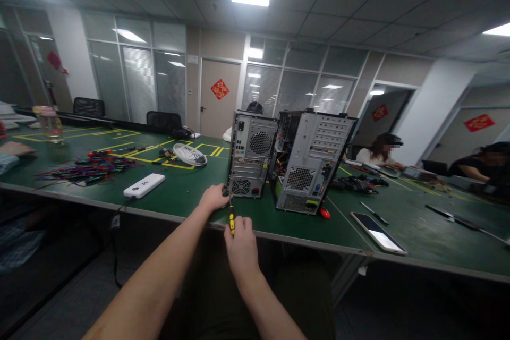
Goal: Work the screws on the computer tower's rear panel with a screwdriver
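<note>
My right hand (244,244) is closed round a yellow-and-black screwdriver (231,219), its shaft pointing up toward the lower left corner of a computer case (251,156). My left hand (214,197) is at that same corner, fingers bent in around something small that I cannot make out. The case stands upright with its rear panel, fan grille and ports facing me. To its right stands a second, wider computer case (313,162), slightly turned, its left side open with wires and boards showing inside.
On the green table (191,207) lie a white power bank (144,186), a bundle of coloured wires (85,171), a white round dish (189,154), a phone (378,232) and a slim metal tool (374,213). A bottle (51,125) stands far left. Two people sit at the right.
</note>
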`<state>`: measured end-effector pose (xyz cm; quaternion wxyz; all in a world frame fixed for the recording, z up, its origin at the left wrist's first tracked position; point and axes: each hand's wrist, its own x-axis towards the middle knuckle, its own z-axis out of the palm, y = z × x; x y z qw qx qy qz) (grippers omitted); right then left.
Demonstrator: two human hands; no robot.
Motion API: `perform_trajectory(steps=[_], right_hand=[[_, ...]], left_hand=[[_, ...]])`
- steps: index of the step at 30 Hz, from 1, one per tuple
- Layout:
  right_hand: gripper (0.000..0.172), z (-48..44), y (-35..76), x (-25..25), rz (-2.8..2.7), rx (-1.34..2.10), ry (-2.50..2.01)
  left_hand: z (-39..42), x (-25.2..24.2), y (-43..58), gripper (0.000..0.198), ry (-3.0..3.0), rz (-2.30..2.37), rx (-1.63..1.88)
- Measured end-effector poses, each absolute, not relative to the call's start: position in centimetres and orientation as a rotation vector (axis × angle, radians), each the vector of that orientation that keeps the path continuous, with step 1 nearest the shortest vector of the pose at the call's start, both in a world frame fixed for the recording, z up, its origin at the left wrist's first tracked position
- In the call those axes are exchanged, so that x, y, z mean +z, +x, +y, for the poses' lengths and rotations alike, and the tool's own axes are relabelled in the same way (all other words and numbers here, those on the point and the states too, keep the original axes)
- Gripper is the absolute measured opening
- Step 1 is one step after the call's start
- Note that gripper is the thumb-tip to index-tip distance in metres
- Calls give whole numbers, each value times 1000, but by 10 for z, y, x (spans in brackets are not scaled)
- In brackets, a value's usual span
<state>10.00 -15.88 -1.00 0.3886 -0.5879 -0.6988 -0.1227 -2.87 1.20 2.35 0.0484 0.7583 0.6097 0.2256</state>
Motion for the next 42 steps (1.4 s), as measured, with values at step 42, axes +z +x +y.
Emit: perform_trajectory(steps=[42], right_hand=[[28,-143,93,18,-2048,-530,-1798]], left_hand=[[14,25,-31,36,2251,1700,766]])
